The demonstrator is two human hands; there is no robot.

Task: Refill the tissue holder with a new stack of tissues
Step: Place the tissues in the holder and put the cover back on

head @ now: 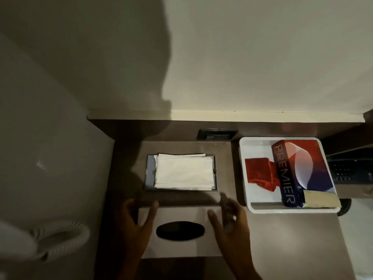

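- A coiled white cord (60, 237) lies at the far left edge, well apart from the work and playing no part in it.
- The left hand (135, 221) sits at the left end of the holder's cover (179, 232), fingers spread along its edge and thumb laid across the top; this grip looks like one half of a two-handed hold, though whether it is squeezing or only resting I cannot tell.
- The cover, pale with a dark oval slot, lies flat on the desk (282, 239) nearest the person, probably set off so the base could be loaded.
- Just beyond it the holder's base (150, 174) sits open with a white stack of tissues (183, 171) squared inside, slightly toward its right side; the refill itself appears done, with only the cover left to go back.
- The right hand (230, 219) mirrors the left at the cover's right end, fingers curled and apart, blurred, so contact is uncertain.
- At the right, a white tray (244, 150) holds a red cloth (260, 172), a Premier tissue box (298, 170) and a yellowish sponge (321, 199), supplies parked beside the job.
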